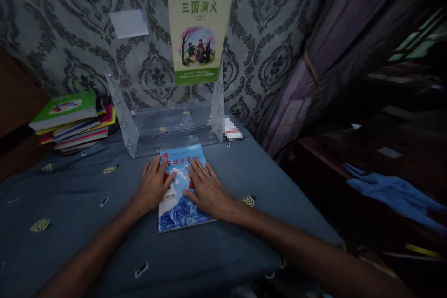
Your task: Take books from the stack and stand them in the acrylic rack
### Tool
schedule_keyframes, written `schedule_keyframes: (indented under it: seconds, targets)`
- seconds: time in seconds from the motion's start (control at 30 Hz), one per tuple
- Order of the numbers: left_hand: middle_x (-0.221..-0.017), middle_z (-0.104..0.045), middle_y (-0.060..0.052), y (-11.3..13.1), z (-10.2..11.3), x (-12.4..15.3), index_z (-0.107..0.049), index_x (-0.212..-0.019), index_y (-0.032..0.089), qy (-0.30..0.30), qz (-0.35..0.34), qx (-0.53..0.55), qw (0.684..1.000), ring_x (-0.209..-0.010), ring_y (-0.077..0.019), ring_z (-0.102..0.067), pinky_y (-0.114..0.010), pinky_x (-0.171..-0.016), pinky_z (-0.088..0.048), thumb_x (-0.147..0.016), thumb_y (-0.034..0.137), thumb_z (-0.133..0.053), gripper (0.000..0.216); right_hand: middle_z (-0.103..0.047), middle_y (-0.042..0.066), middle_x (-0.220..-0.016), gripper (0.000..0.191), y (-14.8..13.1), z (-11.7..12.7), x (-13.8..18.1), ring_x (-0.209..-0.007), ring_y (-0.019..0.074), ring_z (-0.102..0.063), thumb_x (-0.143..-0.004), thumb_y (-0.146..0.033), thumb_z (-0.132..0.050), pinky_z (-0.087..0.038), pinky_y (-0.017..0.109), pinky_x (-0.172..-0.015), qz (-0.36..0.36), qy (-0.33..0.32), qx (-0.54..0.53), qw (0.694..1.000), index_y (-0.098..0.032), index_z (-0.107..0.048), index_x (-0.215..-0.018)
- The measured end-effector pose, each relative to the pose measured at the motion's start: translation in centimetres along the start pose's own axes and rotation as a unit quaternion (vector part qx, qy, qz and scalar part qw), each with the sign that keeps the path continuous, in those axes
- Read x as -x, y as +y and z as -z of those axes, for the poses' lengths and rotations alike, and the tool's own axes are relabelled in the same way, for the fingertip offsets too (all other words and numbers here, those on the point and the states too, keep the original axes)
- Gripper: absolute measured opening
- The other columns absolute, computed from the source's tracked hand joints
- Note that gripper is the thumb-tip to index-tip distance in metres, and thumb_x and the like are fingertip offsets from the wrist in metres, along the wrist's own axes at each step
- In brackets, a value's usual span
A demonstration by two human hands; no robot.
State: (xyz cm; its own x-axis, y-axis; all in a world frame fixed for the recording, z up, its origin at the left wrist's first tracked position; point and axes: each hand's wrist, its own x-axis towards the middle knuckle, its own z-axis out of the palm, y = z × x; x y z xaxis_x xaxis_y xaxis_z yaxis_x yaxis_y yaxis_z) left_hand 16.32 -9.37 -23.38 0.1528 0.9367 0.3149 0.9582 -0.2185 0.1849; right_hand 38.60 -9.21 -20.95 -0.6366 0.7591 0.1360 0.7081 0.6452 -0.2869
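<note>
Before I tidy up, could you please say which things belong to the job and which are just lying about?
Job:
blue book, under left grip and right grip
possibly clear rack, cream book, book stack

Seemingly lying about:
blue cloth, right
yellow strip, right

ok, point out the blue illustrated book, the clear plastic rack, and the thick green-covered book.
Blue illustrated book (180, 191): head view, front cover.
Clear plastic rack (125, 116): head view, left side panel.
Thick green-covered book (66, 106): head view, upper cover.
</note>
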Motion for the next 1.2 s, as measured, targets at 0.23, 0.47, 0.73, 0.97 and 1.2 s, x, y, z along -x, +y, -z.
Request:
schedule_keyframes:
  seconds: [0.23, 0.47, 0.73, 0.97, 1.2]
  targets:
    - [-0.153, -0.047, -0.024, 0.0, -0.1, -0.1, -0.047, -0.148, 0.011, -0.015, 0.034, -0.009, 0.999, -0.148, -0.0382, -0.035, -0.056, -0.118, -0.03, -0.099, 0.051, -0.043, 0.063, -0.028, 0.023, -0.164, 0.076, 0.7, 0.5, -0.4, -0.156, 0.0318, -0.017, -0.101, -0.058, -0.04, -0.017, 0.053, -0.126, -0.01, -0.012, -0.025, 1.0, -0.004, -0.036, -0.155]
    - [-0.154, -0.046, -0.023, 0.2, 0.1, -0.2, -0.046, -0.149, 0.011, -0.024, 0.038, -0.015, 0.999, -0.148, -0.0369, -0.036, -0.056, -0.119, -0.029, -0.1, 0.05, -0.041, 0.062, -0.029, 0.023, -0.164, 0.072, 2.6, 0.9, -3.4, -0.156, 0.0314, -0.02, -0.102, -0.053, -0.04, -0.019, 0.054, -0.124, -0.065, -0.001, -0.026, 0.998, -0.004, -0.035, -0.154]
    - [-0.155, -0.045, -0.022, 0.2, 0.2, -0.2, -0.044, -0.151, 0.011, -0.025, 0.034, -0.022, 0.999, -0.147, -0.0359, -0.038, -0.054, -0.117, -0.031, -0.101, 0.049, -0.039, 0.063, -0.029, 0.027, -0.162, 0.072, 3.8, 1.1, -5.0, -0.154, 0.033, -0.025, -0.102, -0.048, -0.041, -0.021, 0.051, -0.124, -0.108, 0.015, -0.034, 0.993, 0.003, -0.035, -0.153]
    - [-0.154, -0.047, -0.021, 0.2, 0.2, -0.2, -0.045, -0.15, 0.012, -0.024, 0.035, -0.032, 0.999, -0.147, -0.0344, -0.038, -0.052, -0.118, -0.031, -0.101, 0.049, -0.039, 0.062, -0.027, 0.026, -0.164, 0.068, 2.9, 1.2, -4.3, -0.155, 0.0316, -0.022, -0.103, -0.045, -0.041, -0.021, 0.049, -0.125, -0.111, 0.009, -0.021, 0.994, 0.0, -0.036, -0.153]
    - [-0.153, -0.048, -0.022, 0.2, 0.3, -0.2, -0.045, -0.15, 0.012, -0.022, 0.029, -0.029, 0.999, -0.147, -0.0352, -0.039, -0.054, -0.118, -0.031, -0.1, 0.048, -0.042, 0.061, -0.024, 0.024, -0.165, 0.071, 1.1, 1.4, -1.2, -0.155, 0.0375, -0.017, -0.102, -0.048, -0.045, -0.02, 0.055, -0.125, -0.097, -0.017, -0.037, 0.994, -0.003, -0.034, -0.156]
